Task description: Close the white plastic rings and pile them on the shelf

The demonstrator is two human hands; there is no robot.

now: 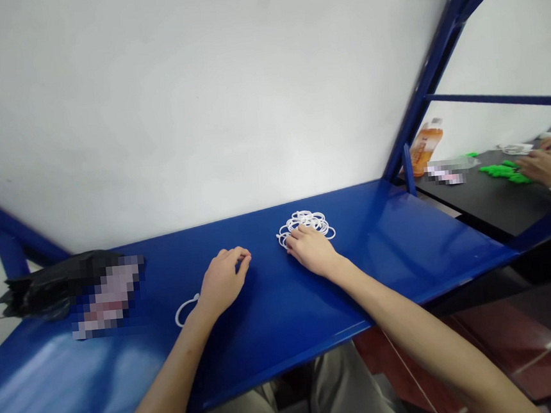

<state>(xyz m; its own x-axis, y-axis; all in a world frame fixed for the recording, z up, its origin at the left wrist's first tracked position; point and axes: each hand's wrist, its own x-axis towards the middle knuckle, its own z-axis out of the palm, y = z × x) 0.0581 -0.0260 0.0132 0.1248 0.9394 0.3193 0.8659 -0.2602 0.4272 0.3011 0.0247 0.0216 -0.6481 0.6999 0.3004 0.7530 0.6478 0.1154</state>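
Observation:
My right hand (311,249) rests on the blue shelf top (379,236), its fingertips on the near edge of a loose pile of thin white rings (308,221). The fingers are bent and close together over the pile; what they pinch, if anything, is hidden. My left hand (224,279) lies on the shelf to the left, fingers curled inward in a loose fist. A single white ring (184,311) sticks out from beside its wrist; the hand seems to lie on part of it.
A black bag (51,285) with a blurred label lies at the far left. A blue frame post (430,71) rises at the right. Beyond it, on a black table (487,197), another person's hands (545,167) handle green pieces (501,172) near an orange bottle (425,145).

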